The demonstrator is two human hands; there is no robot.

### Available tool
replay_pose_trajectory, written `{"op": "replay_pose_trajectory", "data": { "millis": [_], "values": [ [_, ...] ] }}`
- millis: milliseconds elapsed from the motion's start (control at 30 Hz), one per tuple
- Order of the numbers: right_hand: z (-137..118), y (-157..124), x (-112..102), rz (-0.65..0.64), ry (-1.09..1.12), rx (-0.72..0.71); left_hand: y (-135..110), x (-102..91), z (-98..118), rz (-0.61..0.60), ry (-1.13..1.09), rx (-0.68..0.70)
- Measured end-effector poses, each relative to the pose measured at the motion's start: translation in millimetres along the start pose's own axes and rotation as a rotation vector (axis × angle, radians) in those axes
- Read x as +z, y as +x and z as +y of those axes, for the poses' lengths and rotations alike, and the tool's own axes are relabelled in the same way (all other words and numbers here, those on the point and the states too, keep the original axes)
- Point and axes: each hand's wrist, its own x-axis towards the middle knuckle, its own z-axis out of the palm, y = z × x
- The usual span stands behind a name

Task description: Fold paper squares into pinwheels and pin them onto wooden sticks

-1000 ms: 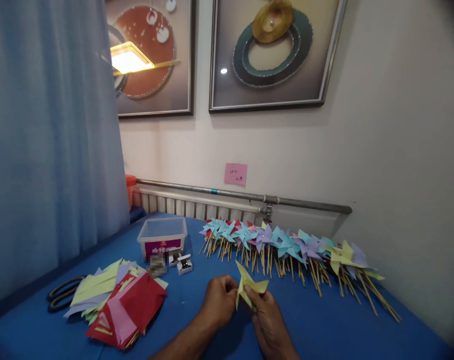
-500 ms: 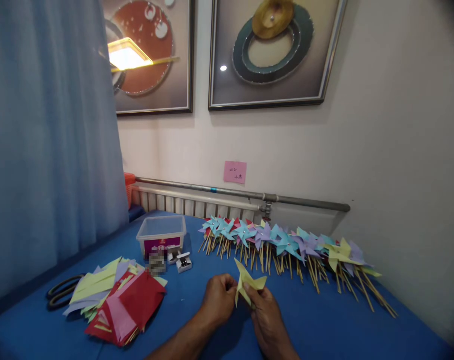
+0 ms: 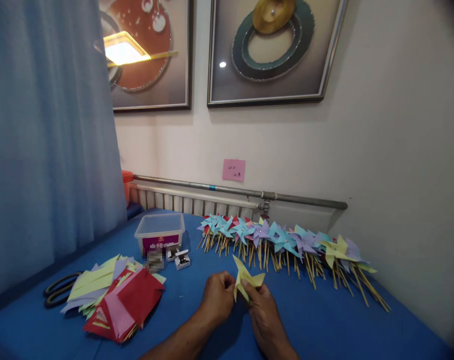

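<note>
A yellow paper pinwheel [image 3: 245, 277], its corners folded inward, is pinched by my right hand [image 3: 265, 315], with the thumb pressed on its middle. Close to its left edge is my left hand [image 3: 217, 297], its fingers curled together in a pinch. Whatever those fingertips hold, if anything, is hidden or too small to make out. Both hands are above the blue-covered table [image 3: 196, 290]. Beyond them lies a long row of finished paper pinwheels [image 3: 262, 231] in light blue, purple, yellow and red, on thin wooden sticks.
Left of my hands lies a pile of coloured paper sheets [image 3: 138, 300], with black scissor handles [image 3: 56, 296] beside it. Behind the pile stand a clear plastic tub [image 3: 161, 230] and small open boxes [image 3: 182, 260]. A curtain [image 3: 50, 130] hangs at left; a radiator [image 3: 189, 201] lines the wall.
The camera view has shifted slightly. My hands keep nearly the same pose, and the yellow pinwheel is still in my right hand.
</note>
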Motion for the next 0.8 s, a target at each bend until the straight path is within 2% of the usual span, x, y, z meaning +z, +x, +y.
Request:
{"op": "replay_pose_trajectory", "data": {
  "millis": [567, 800],
  "values": [
    [6.4, 3.3, -4.0, 0.060, -0.041, -0.061, -1.5, 3.3, -4.0, -0.017, -0.044, -0.048],
    [-0.9, -2.9, 2.3, -0.001, -0.036, -0.039, -1.9, 3.4, -5.2, -0.013, -0.091, -0.019]
  ]
}}
